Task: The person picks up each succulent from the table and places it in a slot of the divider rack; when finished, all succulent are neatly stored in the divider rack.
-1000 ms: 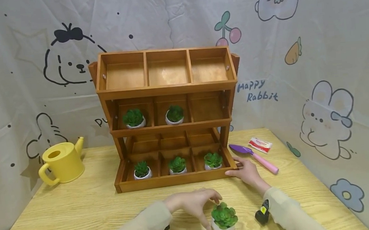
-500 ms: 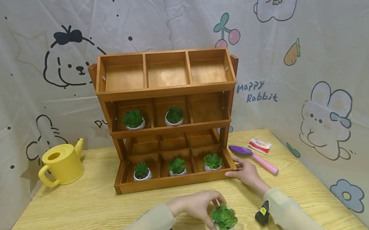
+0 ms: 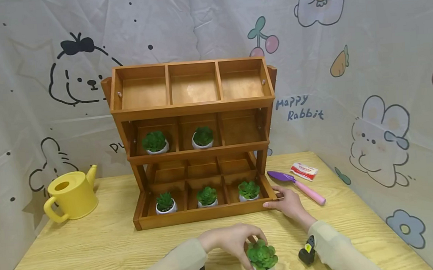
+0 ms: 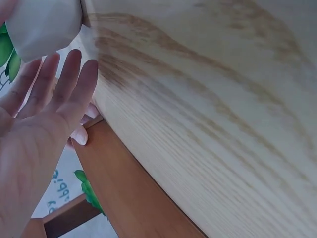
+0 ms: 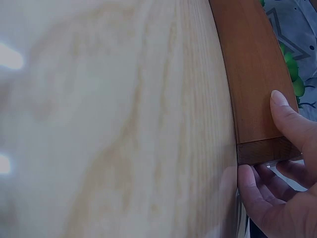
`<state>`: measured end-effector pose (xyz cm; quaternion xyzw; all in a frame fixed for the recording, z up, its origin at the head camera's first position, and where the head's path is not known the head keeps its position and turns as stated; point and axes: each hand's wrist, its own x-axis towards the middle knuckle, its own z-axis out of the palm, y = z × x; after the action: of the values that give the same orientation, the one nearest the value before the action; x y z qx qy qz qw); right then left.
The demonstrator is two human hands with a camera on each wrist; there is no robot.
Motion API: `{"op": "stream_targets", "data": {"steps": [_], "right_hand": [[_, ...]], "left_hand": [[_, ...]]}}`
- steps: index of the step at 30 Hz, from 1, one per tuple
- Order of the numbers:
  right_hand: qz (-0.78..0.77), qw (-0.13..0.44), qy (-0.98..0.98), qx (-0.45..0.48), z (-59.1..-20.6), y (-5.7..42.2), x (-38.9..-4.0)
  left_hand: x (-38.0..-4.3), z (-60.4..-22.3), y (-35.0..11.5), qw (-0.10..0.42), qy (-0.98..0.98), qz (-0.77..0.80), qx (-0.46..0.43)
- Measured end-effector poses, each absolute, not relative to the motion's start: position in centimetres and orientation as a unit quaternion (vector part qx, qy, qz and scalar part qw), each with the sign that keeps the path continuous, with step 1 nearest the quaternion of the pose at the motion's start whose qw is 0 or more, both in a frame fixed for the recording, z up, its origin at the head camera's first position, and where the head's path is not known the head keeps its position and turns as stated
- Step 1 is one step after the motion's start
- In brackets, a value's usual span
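At the table's front, my left hand has its thumb and fingers around a potted succulent in a white pot. The left wrist view shows the white pot beside the thumb and fingertips. My right hand grips the lower right corner of a three-tier wooden shelf. In the right wrist view the thumb lies on the shelf's front board, with the other fingers round its end.
Several potted succulents stand in the shelf's lower and middle compartments. A yellow watering can is at the left. A purple trowel with a pink handle and a red-and-white packet lie right of the shelf. Patterned cloth hangs behind.
My left hand has moved slightly right and closed in around the pot, from being beside it. The right hand stays at the shelf corner. The head view has shifted a little.
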<state>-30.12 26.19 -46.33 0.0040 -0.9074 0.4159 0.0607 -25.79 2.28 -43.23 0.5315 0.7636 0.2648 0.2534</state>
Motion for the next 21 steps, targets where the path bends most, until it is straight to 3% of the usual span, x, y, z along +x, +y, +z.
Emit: {"op": "stream_targets", "data": {"steps": [21], "right_hand": [[0.414, 0.058, -0.909, 0.003, -46.33, 26.19, -30.20]], "left_hand": [[-25.51, -43.36, 2.46, 0.238, 0.760, 0.234, 0.558]]}}
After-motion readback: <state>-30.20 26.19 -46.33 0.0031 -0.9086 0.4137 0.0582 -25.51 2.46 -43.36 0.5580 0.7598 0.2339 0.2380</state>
